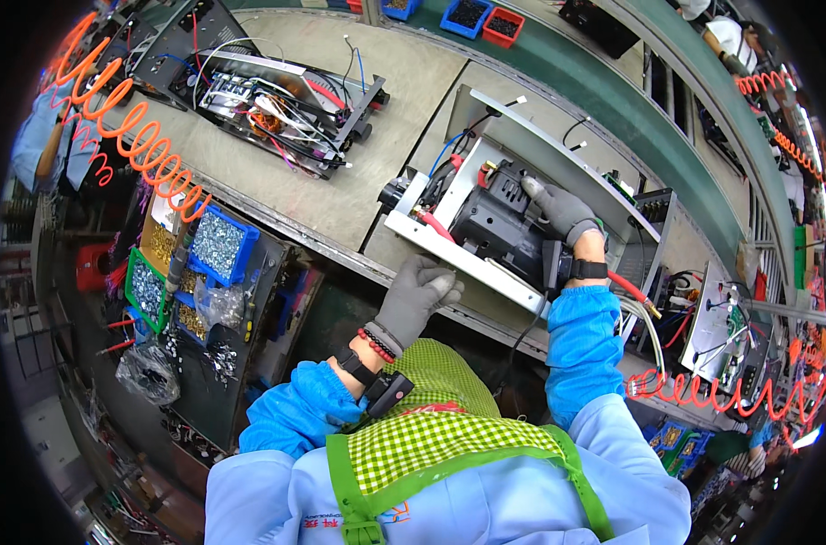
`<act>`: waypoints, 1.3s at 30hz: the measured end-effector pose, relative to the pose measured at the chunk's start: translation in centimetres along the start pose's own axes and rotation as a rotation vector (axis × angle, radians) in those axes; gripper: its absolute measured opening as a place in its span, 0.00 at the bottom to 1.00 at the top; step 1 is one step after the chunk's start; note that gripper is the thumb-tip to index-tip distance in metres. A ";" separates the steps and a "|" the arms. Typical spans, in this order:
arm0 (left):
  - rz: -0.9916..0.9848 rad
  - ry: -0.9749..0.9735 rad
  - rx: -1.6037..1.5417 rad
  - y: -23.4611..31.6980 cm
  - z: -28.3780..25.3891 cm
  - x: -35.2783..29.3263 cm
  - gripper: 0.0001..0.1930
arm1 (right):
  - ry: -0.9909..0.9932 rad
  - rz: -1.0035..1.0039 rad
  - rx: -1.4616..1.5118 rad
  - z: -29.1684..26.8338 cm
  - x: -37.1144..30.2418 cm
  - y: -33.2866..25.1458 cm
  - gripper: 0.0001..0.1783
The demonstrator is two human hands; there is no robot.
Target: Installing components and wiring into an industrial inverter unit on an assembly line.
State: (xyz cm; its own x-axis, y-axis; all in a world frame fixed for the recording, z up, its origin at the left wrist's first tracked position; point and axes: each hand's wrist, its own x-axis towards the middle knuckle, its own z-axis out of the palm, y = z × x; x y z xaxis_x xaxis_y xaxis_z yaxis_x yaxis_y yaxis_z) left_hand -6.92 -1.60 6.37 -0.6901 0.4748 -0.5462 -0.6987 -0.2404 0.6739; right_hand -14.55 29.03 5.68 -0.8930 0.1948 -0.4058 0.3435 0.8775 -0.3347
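In front of me an open metal chassis [501, 275] sits at an angle on the bench, with a black plastic unit [499, 218] inside it. My right hand [561, 211], in a grey glove, lies over the unit's far right side and grips it; some of its fingers are hidden. Red cables [435, 227] run along the unit's left end. Near the bench edge, just left of the chassis's front rail, my left hand [416, 302] is also gloved. Its fingers are curled together in a pinch, and whatever is between them is too small to make out.
Another open chassis [281, 113] full of wiring stands farther left. Blue and green bins [222, 243] of small metal fasteners are at my left, below an orange coiled hose [149, 145]. More bins [467, 16] line the far side. At right is another wired assembly [717, 331].
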 end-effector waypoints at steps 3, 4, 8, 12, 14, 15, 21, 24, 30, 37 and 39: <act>0.036 0.071 -0.077 -1.1 0.3 0.3 0.16 | -0.046 0.026 0.022 -1.1 -0.7 -0.8 0.45; 0.066 0.095 -0.117 -1.6 0.4 0.5 0.15 | -0.079 0.063 0.053 -1.3 -0.9 -1.2 0.45; 0.153 0.194 -0.161 -2.8 2.0 0.7 0.14 | -0.041 0.016 0.060 -0.5 -0.4 0.4 0.45; 0.205 0.224 -0.255 -3.8 2.8 1.1 0.13 | -0.079 0.053 0.096 -1.2 -0.8 0.0 0.43; 0.228 0.226 -0.276 -4.4 2.4 1.3 0.13 | -0.051 0.007 0.070 -1.1 -1.0 -0.1 0.42; 0.212 0.200 -0.308 -4.5 2.2 1.4 0.12 | -0.048 0.015 0.059 -0.9 -0.9 0.0 0.42; 0.194 0.118 -0.516 -5.0 1.9 1.5 0.09 | -0.030 0.030 0.015 -0.5 -0.7 0.0 0.42; 0.149 0.095 -0.382 -5.4 1.2 1.7 0.15 | -0.036 0.025 0.011 -0.9 -1.0 -0.3 0.42; 0.067 0.123 -0.096 -3.8 1.2 0.6 0.20 | -0.059 0.045 0.025 -0.4 -0.3 0.3 0.42; -0.140 -0.045 -0.462 -3.8 0.2 0.5 0.14 | -0.067 0.018 0.004 -0.4 -0.8 0.4 0.43; -0.154 -0.100 -0.465 -3.9 -0.5 1.1 0.13 | -0.029 0.027 0.017 0.2 -0.4 0.9 0.43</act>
State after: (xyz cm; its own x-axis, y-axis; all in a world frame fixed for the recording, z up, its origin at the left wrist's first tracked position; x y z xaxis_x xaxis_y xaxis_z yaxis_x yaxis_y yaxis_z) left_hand -5.01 -0.59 2.90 -0.5667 0.6077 -0.5564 -0.8169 -0.5020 0.2838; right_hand -13.81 29.67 5.40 -0.8746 0.2053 -0.4392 0.3724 0.8646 -0.3373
